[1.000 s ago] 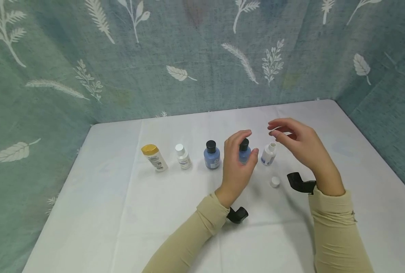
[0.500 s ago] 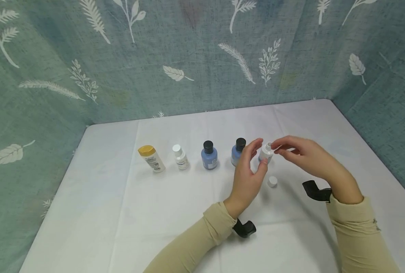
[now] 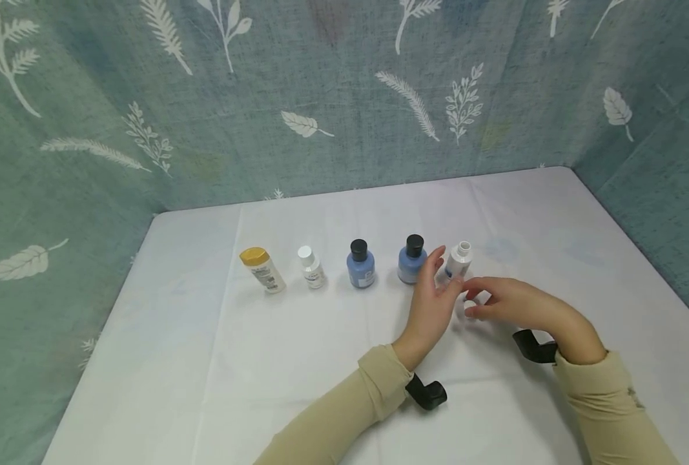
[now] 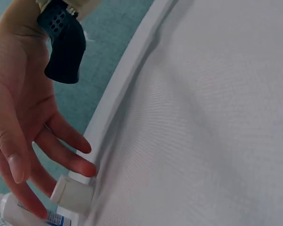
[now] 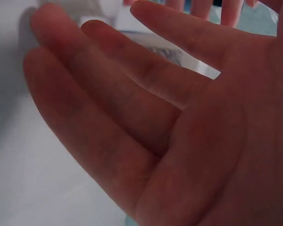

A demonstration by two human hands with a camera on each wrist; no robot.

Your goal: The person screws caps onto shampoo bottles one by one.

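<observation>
In the head view my left hand (image 3: 428, 313) curves beside an uncapped white bottle (image 3: 458, 259), its thumb in front of the bottle's lower part and its fingers to the left. My right hand (image 3: 513, 302) is low over the table, thumb and fingertips right around a small white screw cap (image 3: 470, 306). Seen from the left wrist, the right hand (image 4: 23, 103) has its fingers spread around the cap (image 4: 74, 194), with the bottle (image 4: 23, 211) behind. From the right wrist, the right palm and extended fingers (image 5: 104, 103) fill much of the view.
Left of the hands stand two blue bottles with black caps (image 3: 412, 260) (image 3: 360, 263), a white-capped bottle (image 3: 312, 267) and a white bottle with a yellow cap (image 3: 263, 269). A white cloth covers the table (image 3: 274, 374); a patterned curtain (image 3: 344, 129) hangs behind and beside it.
My right hand has come down from above the white bottle to the cap on the table. My left hand has moved right, from the nearer blue bottle to the uncapped white one.
</observation>
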